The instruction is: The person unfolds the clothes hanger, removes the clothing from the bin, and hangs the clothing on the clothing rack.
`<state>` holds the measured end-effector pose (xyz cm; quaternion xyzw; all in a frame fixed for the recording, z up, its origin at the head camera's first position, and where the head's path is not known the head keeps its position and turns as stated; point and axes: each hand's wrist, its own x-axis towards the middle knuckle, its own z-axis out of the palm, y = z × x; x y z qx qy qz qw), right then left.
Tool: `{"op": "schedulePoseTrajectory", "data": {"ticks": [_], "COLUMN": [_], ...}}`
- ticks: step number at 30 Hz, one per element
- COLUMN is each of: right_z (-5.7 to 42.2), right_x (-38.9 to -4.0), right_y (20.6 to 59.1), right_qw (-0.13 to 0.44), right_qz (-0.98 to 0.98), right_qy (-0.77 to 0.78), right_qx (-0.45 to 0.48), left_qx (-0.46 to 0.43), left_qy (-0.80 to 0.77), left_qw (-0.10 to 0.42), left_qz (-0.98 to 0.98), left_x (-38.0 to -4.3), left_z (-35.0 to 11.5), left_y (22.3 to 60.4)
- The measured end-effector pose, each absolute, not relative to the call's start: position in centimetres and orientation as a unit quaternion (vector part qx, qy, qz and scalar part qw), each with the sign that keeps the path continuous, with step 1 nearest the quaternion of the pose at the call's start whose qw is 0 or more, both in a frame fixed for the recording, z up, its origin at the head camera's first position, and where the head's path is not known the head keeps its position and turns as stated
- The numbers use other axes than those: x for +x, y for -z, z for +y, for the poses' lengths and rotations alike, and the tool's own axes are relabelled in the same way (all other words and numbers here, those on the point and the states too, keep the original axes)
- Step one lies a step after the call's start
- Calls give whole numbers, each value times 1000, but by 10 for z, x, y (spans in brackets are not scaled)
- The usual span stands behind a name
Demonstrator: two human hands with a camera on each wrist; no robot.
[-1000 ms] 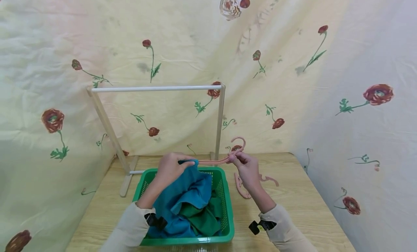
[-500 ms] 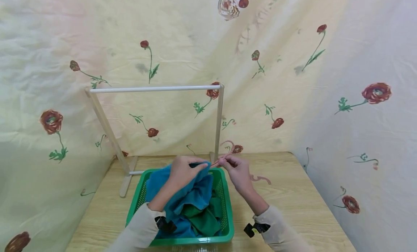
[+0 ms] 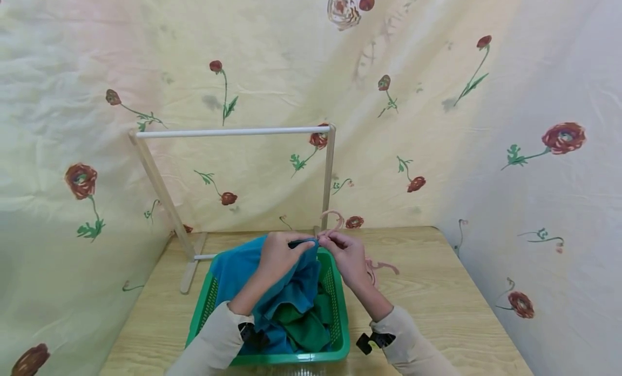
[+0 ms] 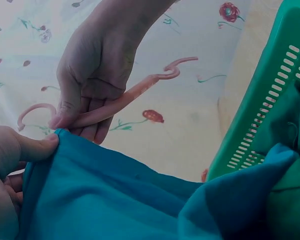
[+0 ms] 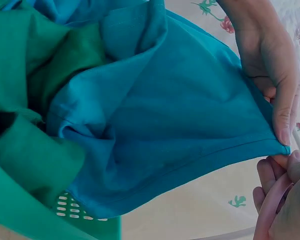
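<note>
With thumb and fingers, my left hand (image 3: 279, 260) pinches a hemmed edge of a blue garment (image 4: 125, 190), its cloth running back down into the green basket (image 3: 291, 358). Right beside it, my right hand (image 3: 347, 257) grips a pink clothes hanger (image 4: 140, 90) close to its hook. One hanger arm sticks out past the right hand in the left wrist view; the other side is hidden at the cloth. Fingertips of both hands meet at the garment's corner in the right wrist view. A green garment (image 3: 308, 330) lies in the basket under the blue one.
Behind the basket stands a small rack with a white bar (image 3: 233, 132) and wooden legs. Another pink hanger (image 3: 386, 266) lies on the wooden table (image 3: 437, 311), partly behind my right forearm. Flower-printed cloth (image 3: 272, 176) hangs around the table.
My left hand has moved right with the blue garment's edge, and my right hand a little left. The pink hanger length that showed between them is now covered, and its hook has shifted left.
</note>
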<state>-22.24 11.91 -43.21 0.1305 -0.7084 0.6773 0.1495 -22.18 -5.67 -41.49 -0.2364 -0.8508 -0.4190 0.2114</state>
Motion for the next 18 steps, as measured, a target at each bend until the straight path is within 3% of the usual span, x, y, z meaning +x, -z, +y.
{"op": "schedulePoseTrajectory", "data": {"ticks": [18], "right_z": [102], "right_x": [-241], "right_y": [408], "right_qw": [187], "right_qz": [-687], "right_qy": [-681], "right_qx": [173], "left_qx": [-231], "left_qy": [351], "left_qw": [260], "left_qz": [-869], "left_x": [-229], "left_z": [-69], "left_y": [391]}}
